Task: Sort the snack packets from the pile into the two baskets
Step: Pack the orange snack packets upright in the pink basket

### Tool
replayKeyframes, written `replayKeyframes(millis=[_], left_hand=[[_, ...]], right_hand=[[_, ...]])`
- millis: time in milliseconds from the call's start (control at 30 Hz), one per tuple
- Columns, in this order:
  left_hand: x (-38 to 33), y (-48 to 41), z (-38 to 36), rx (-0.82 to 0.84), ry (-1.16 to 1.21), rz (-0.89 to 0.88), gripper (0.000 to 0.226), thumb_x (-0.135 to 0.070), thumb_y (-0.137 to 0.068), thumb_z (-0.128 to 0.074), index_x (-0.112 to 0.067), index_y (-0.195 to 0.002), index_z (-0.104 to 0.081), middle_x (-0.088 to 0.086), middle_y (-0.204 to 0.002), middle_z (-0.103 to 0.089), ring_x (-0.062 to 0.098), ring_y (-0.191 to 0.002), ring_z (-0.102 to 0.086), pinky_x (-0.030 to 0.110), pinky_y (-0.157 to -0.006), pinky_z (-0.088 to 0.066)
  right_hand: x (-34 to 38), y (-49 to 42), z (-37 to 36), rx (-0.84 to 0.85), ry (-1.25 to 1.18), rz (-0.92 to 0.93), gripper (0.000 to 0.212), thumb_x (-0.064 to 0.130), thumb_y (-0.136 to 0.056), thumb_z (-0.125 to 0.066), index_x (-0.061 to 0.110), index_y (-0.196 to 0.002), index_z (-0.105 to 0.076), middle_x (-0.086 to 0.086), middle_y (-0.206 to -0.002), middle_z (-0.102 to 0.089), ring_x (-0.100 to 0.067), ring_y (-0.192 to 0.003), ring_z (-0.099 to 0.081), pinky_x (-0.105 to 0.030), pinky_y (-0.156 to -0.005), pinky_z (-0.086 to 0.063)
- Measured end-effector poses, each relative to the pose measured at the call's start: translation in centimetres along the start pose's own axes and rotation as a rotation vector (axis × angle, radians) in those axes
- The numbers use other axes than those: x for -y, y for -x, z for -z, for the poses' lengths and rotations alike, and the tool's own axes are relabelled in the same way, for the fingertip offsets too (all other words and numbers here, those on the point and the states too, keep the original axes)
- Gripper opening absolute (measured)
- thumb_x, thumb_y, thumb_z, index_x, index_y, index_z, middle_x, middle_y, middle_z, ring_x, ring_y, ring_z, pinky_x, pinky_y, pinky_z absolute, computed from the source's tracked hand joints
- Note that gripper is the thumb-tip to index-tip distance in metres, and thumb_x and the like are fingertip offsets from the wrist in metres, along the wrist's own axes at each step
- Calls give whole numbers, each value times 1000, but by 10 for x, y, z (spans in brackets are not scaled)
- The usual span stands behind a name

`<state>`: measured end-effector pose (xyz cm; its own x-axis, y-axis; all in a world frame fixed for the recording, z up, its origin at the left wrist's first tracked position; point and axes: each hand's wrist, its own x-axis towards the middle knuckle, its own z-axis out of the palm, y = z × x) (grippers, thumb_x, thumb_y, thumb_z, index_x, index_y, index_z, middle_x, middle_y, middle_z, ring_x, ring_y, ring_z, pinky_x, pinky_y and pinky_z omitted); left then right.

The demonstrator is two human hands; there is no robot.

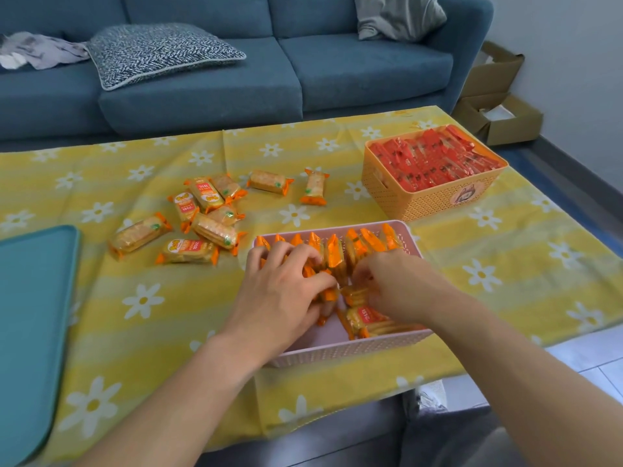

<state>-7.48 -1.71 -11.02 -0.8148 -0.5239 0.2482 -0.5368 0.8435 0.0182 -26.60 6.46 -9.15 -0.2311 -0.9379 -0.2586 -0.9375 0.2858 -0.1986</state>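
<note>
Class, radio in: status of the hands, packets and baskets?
Both hands, left hand and right hand, in pink basket, arranging packets. Loose pile remains on cloth. Orange basket full of red packets. Nothing in the way.

Blue sofa (236,72) spans the far side, carrying a patterned cushion (158,52), a grey cushion (401,15) and crumpled cloth (37,50). Bench under a yellow daisy cloth (168,315). Open cardboard boxes (495,99) against a pale wall (573,45), far right. Grey floor (573,183); even daylight.
</note>
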Motion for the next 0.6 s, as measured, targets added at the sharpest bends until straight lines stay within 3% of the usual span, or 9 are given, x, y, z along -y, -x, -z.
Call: replayKeyframes(millis=[167,300,367,433,533,600], left_hand=[[1,-1,-2,18,16,21,25,-47,-75,-67,-43,-99,-69,-9,-117,-57,25,-104,-52,44,-91,-30],[1,-1,-1,35,38,55,32,-52,-76,-50,-43,-100,-69,-11,-115,-57,23,-104,-51,43,-88,-32],[1,-2,-1,35,36,65,35,-55,-77,-46,-42,-101,-68,-12,-115,-56,23,-105,-51,43,-88,-32],[0,-1,-1,27,34,59,35,-56,-78,-46,-41,-102,-67,-12,-115,-56,23,-105,-51,43,-88,-33],[-5,1,1,-28,39,94,35,-63,-77,-54,-39,-96,-70,-12,-111,-59,23,-104,-54,45,-88,-32],[-9,0,3,-88,36,97,40,-68,-75,-58,-35,-94,-71,-11,-109,-62,22,-104,-56,46,-90,-32]], right_hand=[[3,-4,-12,-8,158,59,31,34,-88,-65,34,-119,-65,2,-120,-60,-28,-112,-64,-38,-82,-53],[3,3,7,-37,67,53,30,48,-86,-62,36,-114,-67,3,-109,-68,-26,-106,-65,-32,-70,-45],[2,10,20,-15,-127,50,26,33,-80,-65,35,-105,-66,8,-90,-67,-20,-90,-64,-33,-67,-48],[3,14,27,23,-317,73,28,14,-78,-64,35,-97,-67,13,-85,-65,-11,-78,-61,-30,-68,-49],[9,10,22,31,-374,135,42,-1,-76,-57,31,-99,-73,4,-107,-63,-12,-96,-58,-26,-84,-47],[14,5,13,-10,-352,158,48,-4,-76,-55,29,-106,-74,4,-104,-59,-15,-105,-55,-20,-82,-40]])
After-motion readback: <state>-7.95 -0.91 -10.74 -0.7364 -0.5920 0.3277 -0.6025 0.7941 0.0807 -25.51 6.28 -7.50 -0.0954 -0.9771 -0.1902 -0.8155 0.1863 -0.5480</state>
